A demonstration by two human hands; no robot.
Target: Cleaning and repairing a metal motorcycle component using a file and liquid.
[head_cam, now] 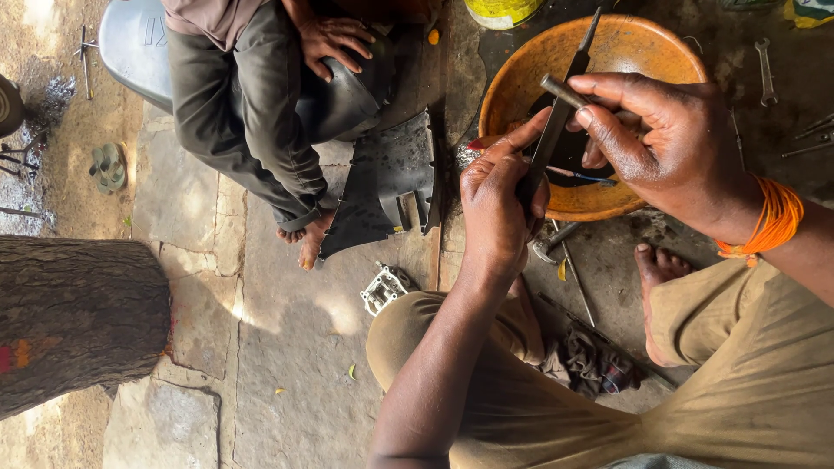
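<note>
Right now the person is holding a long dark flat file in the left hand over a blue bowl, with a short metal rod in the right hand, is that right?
Not quite: the bowl is orange, not blue, as the head view shows. The rest holds: the left hand grips the long dark flat file over it, and the right hand holds the short metal rod.

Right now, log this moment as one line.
left hand: grips flat file | right hand: holds small metal rod against it | below: orange basin

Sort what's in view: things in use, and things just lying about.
In use:
left hand gripping the long flat file
right hand pinching a short metal rod
orange basin beneath them

Lying about:
spanner
metal footpeg
rag
sandal
log
</note>
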